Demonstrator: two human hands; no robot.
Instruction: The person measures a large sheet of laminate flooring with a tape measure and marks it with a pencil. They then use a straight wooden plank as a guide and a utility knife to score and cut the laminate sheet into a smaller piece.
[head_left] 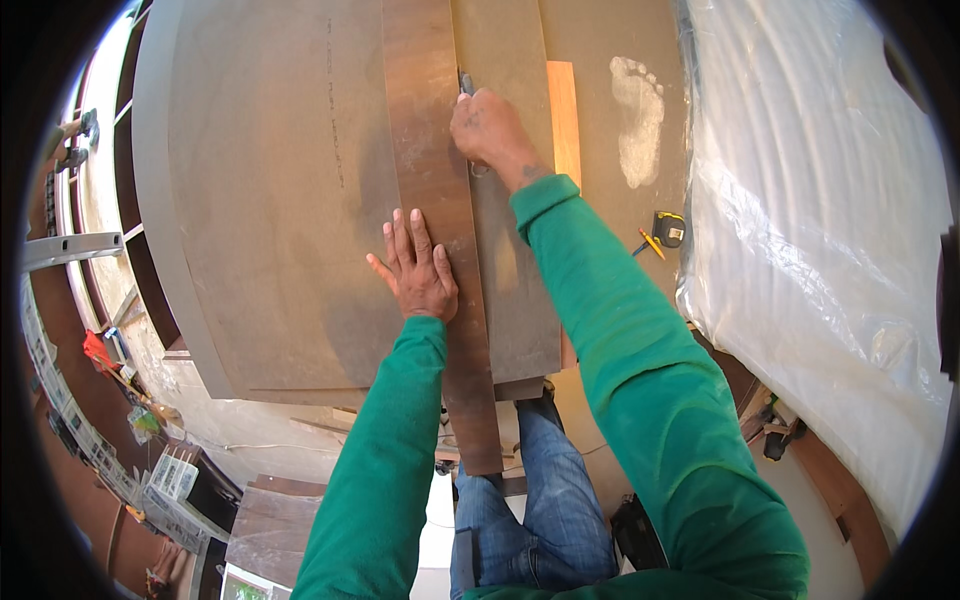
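Observation:
My left hand (416, 268) lies flat with its fingers spread, pressing on a long brown board strip (430, 130) and the large grey-brown sheet (270, 200) beneath. Farther away, my right hand (490, 130) is closed in a fist around a small dark cutter (466, 83). Its tip shows at the strip's right edge; most of it is hidden by the fingers, so its exact kind is hard to tell. The strip runs away from me across the sheet, and its near end hangs past the sheet's edge above my legs.
Right of the sheet lie an orange-brown wood piece (564, 120), a tape measure (669, 229) and a yellow pencil (653, 244). Clear plastic sheeting (820, 200) covers the far right. A pale footprint (638, 120) marks the brown surface. A metal bar (75, 250) and assorted items stand at left.

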